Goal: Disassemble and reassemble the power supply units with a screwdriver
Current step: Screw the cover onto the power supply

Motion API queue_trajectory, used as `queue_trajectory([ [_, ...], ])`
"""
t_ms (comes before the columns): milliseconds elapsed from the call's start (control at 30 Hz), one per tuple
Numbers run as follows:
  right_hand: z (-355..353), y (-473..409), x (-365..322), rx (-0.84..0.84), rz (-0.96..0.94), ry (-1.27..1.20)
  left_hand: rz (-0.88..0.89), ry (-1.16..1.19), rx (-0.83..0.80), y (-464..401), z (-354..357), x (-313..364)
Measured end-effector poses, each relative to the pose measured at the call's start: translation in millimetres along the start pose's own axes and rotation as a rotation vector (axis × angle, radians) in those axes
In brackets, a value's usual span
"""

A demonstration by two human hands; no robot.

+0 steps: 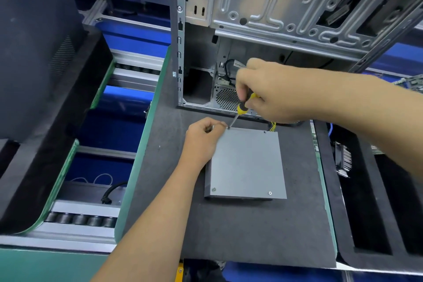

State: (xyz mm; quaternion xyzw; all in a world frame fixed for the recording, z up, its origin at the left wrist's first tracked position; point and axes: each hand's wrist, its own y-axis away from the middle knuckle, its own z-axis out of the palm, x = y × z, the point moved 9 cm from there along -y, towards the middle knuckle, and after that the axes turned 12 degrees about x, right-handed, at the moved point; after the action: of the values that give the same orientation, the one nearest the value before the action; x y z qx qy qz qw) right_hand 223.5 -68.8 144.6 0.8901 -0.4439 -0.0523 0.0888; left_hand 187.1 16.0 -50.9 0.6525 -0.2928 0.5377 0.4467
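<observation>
A flat grey metal power supply box [247, 162] lay in the middle of the frame on the dark grey padded table [240, 231]. Two small silver screws [214, 189] sat in its lower corners. Yellow wires [272, 125] poked out from behind its top edge.

The right hand [272, 91] came in from the right side of the frame. Its fingers were curled tight around the yellow and black screwdriver [242, 107]. The thin metal tip pointed down to the top left corner of the box and touched a screw hole there.

The left hand [203, 137] came up from the bottom of the frame. It rested on the top left edge of the box, with its fingers bent and pinched together right beside the screwdriver tip. What they pinched was too small to see.

A big open silver metal computer case [286, 7] stood at the top of the frame, just behind the box.
</observation>
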Motion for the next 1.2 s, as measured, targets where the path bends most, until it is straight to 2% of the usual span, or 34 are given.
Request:
queue_trajectory([
  [133, -8.4, -2.2, 3.5, 0.136, 0.059, 0.292, 0.017, -0.014, -0.003, 1.0, -0.5, 2.3],
  [200, -6.4, 0.9, 4.0, 0.098, 0.080, 0.183, 0.039, -0.040, -0.001, 1.8, -0.9, 4.5],
  [267, -0.4, 1.8, -4.1, 0.055, -0.008, 0.036, 0.043, -0.047, 0.002, 1.8, -1.5, 4.6],
  [333, 0.5, 0.2, -6.0, 0.102, -0.060, 0.091, 0.042, -0.051, 0.004, 1.0, -1.8, 4.4],
  [400, -4.5, 0.0, -4.4, 0.179, -0.020, 0.234, 0.046, -0.047, 0.006, 1.1, -2.7, 4.2],
  [467, -5.6, -0.3, 3.4, 0.167, 0.043, 0.299, 0.061, -0.047, -0.002, 2.5, -2.8, 5.7],
  [567, 3.3, 2.6, 8.6, 0.036, 0.027, 0.103, 0.101, -0.071, 0.006, 8.7, -8.5, 7.0],
  [667, -1.4, 0.7, 6.7, 0.108, -0.046, 0.102, 0.096, -0.048, 0.061, 18.4, -29.8, 0.9],
  [767, -6.6, 0.6, 17.0, 0.241, 0.065, 0.181, 0.074, -0.011, 0.060, 41.2, -49.8, -9.7],
  [833, -0.7, -0.2, 19.6, 0.196, 0.078, 0.137, 0.075, 0.005, 0.058, 60.0, -60.2, -14.9],
  [900, 4.8, -0.7, 14.0, 0.141, 0.000, 0.022, 0.079, 0.006, 0.049, 77.0, -67.2, -19.9],
  [967, -0.6, -0.7, 10.4, 0.192, -0.062, -0.005, 0.101, -0.006, 0.029, 91.4, -70.1, -22.5],
  [1067, -10.2, -1.1, 10.4, 0.306, -0.027, -0.023, 0.152, -0.020, -0.004, 108.5, -69.4, -21.4],
  [1200, -3.7, -7.7, 0.5, 0.263, -0.016, 0.003, 0.230, -0.067, -0.004, 123.2, -65.6, -17.7],
])
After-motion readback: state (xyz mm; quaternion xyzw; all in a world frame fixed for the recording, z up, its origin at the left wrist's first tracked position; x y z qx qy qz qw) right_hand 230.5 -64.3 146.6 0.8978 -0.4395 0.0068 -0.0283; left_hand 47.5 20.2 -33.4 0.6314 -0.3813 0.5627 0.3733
